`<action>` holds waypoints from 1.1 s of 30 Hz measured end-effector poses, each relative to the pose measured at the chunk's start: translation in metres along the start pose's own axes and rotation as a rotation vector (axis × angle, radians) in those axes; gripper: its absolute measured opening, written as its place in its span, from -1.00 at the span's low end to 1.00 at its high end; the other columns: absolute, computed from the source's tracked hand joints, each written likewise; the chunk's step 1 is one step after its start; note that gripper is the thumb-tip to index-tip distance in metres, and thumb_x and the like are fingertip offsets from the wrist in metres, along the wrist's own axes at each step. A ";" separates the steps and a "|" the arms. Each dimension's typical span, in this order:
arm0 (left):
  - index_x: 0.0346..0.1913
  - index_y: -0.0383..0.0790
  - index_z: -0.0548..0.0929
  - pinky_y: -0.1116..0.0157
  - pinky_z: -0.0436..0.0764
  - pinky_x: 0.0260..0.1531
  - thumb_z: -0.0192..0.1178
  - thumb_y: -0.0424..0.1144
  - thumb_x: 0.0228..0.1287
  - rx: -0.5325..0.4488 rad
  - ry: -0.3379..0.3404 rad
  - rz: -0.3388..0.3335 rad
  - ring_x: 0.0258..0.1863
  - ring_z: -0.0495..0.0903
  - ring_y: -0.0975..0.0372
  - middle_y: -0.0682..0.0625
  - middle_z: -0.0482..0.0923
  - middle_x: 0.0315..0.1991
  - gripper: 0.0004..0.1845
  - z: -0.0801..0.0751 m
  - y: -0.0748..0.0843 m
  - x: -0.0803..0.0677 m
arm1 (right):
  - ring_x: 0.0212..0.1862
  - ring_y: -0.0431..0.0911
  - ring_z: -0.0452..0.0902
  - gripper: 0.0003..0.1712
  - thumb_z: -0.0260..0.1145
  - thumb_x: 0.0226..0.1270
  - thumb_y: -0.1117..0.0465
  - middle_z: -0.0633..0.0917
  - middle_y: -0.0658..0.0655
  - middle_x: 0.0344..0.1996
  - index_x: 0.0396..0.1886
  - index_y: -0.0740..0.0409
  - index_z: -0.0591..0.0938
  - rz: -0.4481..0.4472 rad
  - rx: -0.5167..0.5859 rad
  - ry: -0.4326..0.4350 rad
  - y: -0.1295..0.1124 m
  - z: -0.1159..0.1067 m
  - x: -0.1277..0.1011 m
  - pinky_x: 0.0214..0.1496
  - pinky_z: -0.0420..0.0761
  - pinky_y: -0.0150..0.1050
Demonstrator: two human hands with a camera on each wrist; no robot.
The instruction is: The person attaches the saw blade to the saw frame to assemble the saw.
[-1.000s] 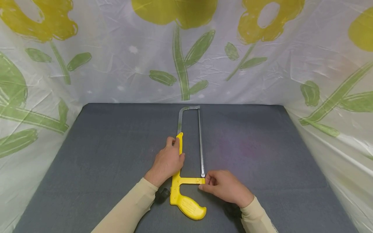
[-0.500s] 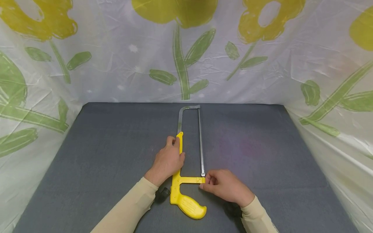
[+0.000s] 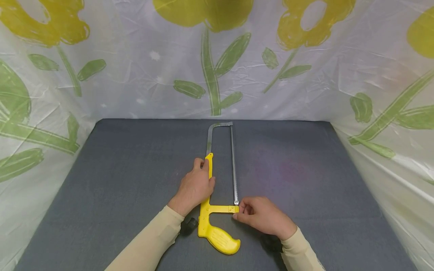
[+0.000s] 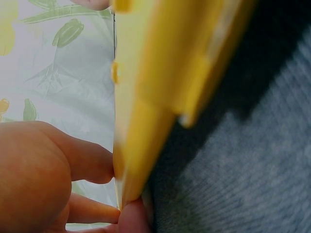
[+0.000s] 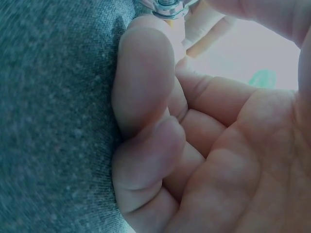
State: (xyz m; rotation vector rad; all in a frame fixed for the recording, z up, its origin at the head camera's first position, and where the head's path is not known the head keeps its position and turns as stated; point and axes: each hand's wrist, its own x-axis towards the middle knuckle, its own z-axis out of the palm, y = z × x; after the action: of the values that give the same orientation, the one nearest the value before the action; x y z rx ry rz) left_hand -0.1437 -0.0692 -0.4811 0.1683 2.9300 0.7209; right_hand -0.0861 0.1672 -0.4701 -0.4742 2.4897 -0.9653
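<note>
A hacksaw [image 3: 222,239] with a yellow handle and yellow rear frame lies flat on the dark table, its silver front frame pointing away from me. The silver blade [image 3: 234,165] runs along its right side. My left hand [image 3: 194,184] grips the yellow frame bar [image 4: 150,126], with fingers on either side of it. At the near end of the blade, my right hand [image 3: 264,217] has thumb and index finger at the tip of the yellow cross arm [image 3: 220,209]. The right wrist view shows a metal wing nut [image 5: 169,8] between these fingertips, partly out of frame; the other fingers curl below.
The dark grey cloth-covered table [image 3: 135,158] extends around the saw on all sides. A white curtain [image 3: 142,75] with yellow flowers hangs behind it and along both sides. Dark wrist camera bodies [image 3: 191,224] sit under the sleeves.
My right thumb has shifted very slightly to the right at the cross arm's end. The left hand and the hacksaw stay put.
</note>
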 end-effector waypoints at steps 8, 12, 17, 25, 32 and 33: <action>0.66 -0.35 0.30 0.32 0.43 -0.66 0.29 -0.12 0.58 -0.004 -0.005 -0.011 -0.72 0.43 0.20 -0.22 0.30 0.47 -0.25 0.001 0.000 0.000 | -0.56 -0.31 0.37 -0.72 0.53 0.40 -0.07 0.58 -0.19 -0.60 -0.42 -0.12 0.66 0.006 0.008 -0.007 0.000 -0.001 -0.001 -0.47 0.38 -0.37; 0.66 -0.35 0.30 0.31 0.42 -0.66 0.29 -0.12 0.59 -0.002 -0.003 -0.010 -0.71 0.43 0.20 -0.22 0.30 0.47 -0.25 0.002 0.000 0.000 | -0.56 -0.32 0.37 -0.73 0.52 0.41 -0.06 0.57 -0.19 -0.60 -0.41 -0.11 0.66 0.004 0.017 -0.011 0.000 -0.001 -0.001 -0.47 0.37 -0.37; 0.66 -0.35 0.30 0.30 0.41 -0.67 0.28 -0.13 0.58 -0.001 -0.003 -0.009 -0.72 0.43 0.19 -0.22 0.30 0.48 -0.25 0.001 0.001 0.000 | -0.57 -0.33 0.36 -0.74 0.51 0.41 -0.06 0.56 -0.19 -0.61 -0.40 -0.11 0.66 -0.004 0.020 -0.010 0.000 -0.002 -0.002 -0.47 0.37 -0.38; 0.66 -0.34 0.29 0.30 0.42 -0.66 0.28 -0.13 0.58 -0.011 -0.009 -0.010 -0.72 0.43 0.19 -0.22 0.30 0.48 -0.25 0.000 0.000 0.001 | -0.56 -0.34 0.36 -0.76 0.51 0.42 -0.04 0.55 -0.19 -0.62 -0.40 -0.12 0.66 -0.012 0.012 -0.010 0.000 -0.003 -0.002 -0.45 0.37 -0.38; 0.66 -0.36 0.31 0.30 0.43 -0.66 0.29 -0.15 0.57 -0.018 0.003 0.000 -0.70 0.44 0.19 -0.23 0.31 0.45 -0.25 0.000 0.000 0.001 | -0.56 -0.34 0.37 -0.78 0.51 0.41 0.00 0.56 -0.20 -0.60 -0.40 -0.12 0.67 -0.021 0.023 -0.010 0.002 -0.002 -0.001 -0.46 0.38 -0.39; 0.65 -0.37 0.31 0.30 0.43 -0.66 0.30 -0.15 0.56 -0.018 0.010 0.004 -0.70 0.44 0.19 -0.23 0.32 0.45 -0.25 0.001 0.000 0.001 | -0.56 -0.35 0.37 -0.79 0.51 0.41 0.01 0.57 -0.20 -0.60 -0.40 -0.12 0.67 -0.025 0.023 -0.008 0.003 -0.002 -0.001 -0.46 0.38 -0.39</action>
State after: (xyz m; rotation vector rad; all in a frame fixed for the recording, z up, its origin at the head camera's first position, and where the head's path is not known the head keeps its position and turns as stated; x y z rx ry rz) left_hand -0.1442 -0.0687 -0.4815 0.1697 2.9319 0.7511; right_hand -0.0865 0.1706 -0.4705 -0.5023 2.4690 -0.9983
